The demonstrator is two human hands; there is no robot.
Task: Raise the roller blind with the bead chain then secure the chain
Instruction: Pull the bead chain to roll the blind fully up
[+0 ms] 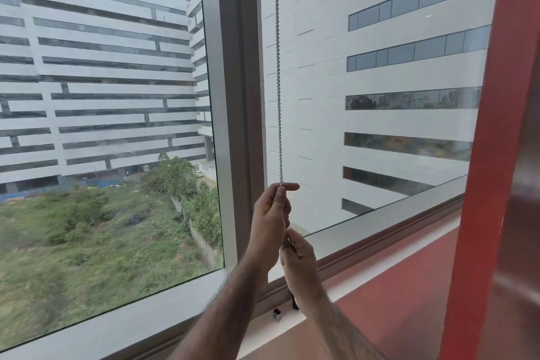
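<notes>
A grey bead chain (278, 73) hangs straight down in front of the right window pane, next to the brown mullion (244, 96). My left hand (270, 222) pinches the chain between thumb and forefinger at its upper grip. Just below it, my right hand (299, 263) holds the same chain in curled fingers. The chain's lower part is hidden behind both hands. No blind fabric shows in the panes; the roller is out of view above.
A red pillar (485, 155) stands close on the right. A red sill (394, 286) runs along under the window. A small fitting (277, 314) and a dark object (295, 304) sit at the mullion's base.
</notes>
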